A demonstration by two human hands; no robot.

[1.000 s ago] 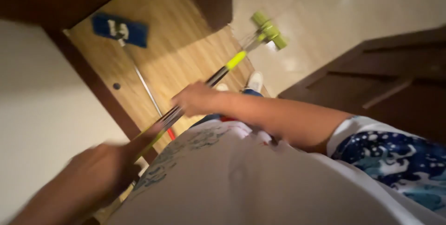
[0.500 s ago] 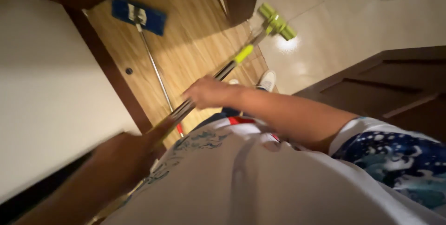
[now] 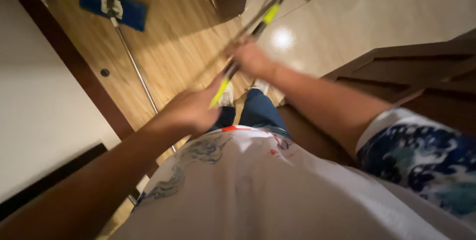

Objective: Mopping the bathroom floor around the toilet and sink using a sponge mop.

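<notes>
both hands, left hand (image 3: pixel 191 111) and right hand (image 3: pixel 250 57), outstretched around the mop handle (image 3: pixel 248 37)

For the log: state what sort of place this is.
Probably a home doorway or hallway: a wood-look floor meets pale glossy tiles, beside a dark wooden door. Both hands grip a green mop.

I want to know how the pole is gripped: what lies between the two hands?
In the head view, only a short stretch of the green mop's handle runs between the left hand and right hand; nothing else.
</notes>
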